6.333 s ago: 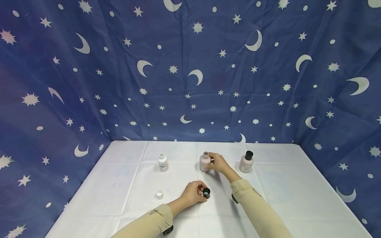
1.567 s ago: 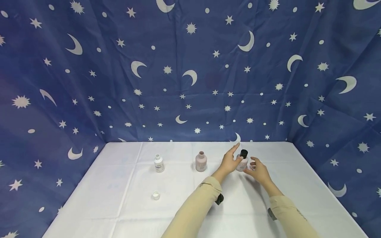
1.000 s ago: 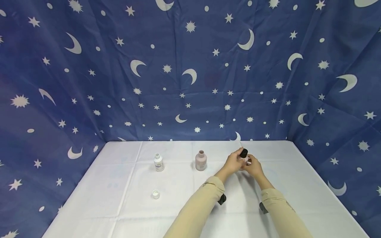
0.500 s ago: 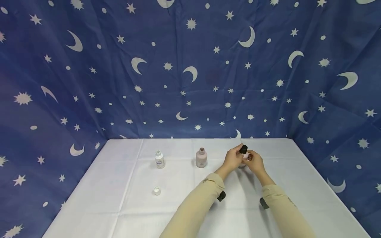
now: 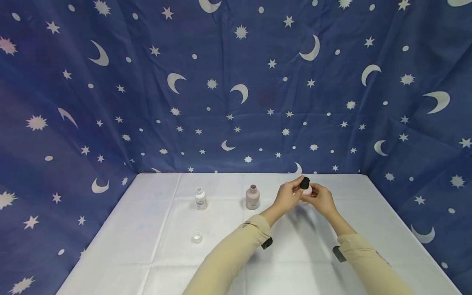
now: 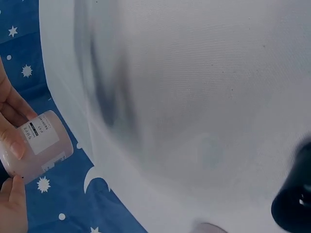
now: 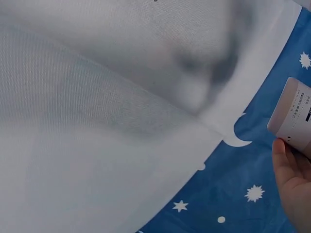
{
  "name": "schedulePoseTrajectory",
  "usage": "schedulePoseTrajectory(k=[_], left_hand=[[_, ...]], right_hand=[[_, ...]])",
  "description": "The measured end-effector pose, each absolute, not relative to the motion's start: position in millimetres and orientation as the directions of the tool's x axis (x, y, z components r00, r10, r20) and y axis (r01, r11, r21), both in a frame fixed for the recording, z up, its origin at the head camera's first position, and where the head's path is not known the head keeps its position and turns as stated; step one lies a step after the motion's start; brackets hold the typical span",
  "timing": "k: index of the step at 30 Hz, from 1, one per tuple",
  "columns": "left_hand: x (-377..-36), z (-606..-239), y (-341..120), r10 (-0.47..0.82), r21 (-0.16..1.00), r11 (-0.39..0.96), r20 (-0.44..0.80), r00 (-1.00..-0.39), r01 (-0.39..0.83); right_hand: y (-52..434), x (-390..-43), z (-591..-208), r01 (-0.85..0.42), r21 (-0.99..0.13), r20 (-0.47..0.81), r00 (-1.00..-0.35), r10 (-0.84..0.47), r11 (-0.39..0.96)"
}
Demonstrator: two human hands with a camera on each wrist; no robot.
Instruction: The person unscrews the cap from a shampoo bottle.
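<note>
Nearest on the white-clothed table are the two beige sleeves, and to their left a small white cap lies alone, well apart from the hands. Further back, the left hand and right hand meet round a pale pink bottle held above the table, right of centre. The left hand's fingers pinch its black cap; the right hand's grip is curled round the body. In the left wrist view the bottle shows a white label with small print, too small to read. Left of the hands stand an uncapped pink bottle and, further left, an uncapped white bottle whose label is illegible. Nothing stands between hands and these. Behind hangs a blue curtain printed with moons and stars.
</note>
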State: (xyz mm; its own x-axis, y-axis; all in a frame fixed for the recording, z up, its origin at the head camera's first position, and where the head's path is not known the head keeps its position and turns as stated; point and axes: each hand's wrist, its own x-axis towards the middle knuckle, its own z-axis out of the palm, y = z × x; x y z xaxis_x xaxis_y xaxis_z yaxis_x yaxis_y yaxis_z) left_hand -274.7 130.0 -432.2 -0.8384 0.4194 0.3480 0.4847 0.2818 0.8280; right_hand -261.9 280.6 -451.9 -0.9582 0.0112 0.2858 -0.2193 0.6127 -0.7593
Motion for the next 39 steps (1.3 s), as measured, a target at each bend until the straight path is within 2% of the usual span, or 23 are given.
schedulePoseTrajectory(k=[6,13,25,39], left_hand=[[-270,-419,114,0.455,0.825,0.231,0.376,-0.807,0.515],[-262,-397,95,0.492,0.738,0.250,0.461,-0.739,0.627],[-240,-386,63,0.523,0.677,0.279,0.488,-0.699,0.682],[-224,-374,22,0.568,0.574,0.212,0.586,-0.578,0.791]], right_hand=[[277,-254,-438,-0.272,-0.740,0.310,-0.950,-0.048,0.615],[271,-241,-413,-0.373,-0.673,0.398,-0.910,-0.113,0.638],[250,-220,-394,-0.371,-0.706,0.342,-0.925,-0.169,0.603],[225,-198,-377,-0.397,-0.726,0.325,-0.918,-0.229,0.562]])
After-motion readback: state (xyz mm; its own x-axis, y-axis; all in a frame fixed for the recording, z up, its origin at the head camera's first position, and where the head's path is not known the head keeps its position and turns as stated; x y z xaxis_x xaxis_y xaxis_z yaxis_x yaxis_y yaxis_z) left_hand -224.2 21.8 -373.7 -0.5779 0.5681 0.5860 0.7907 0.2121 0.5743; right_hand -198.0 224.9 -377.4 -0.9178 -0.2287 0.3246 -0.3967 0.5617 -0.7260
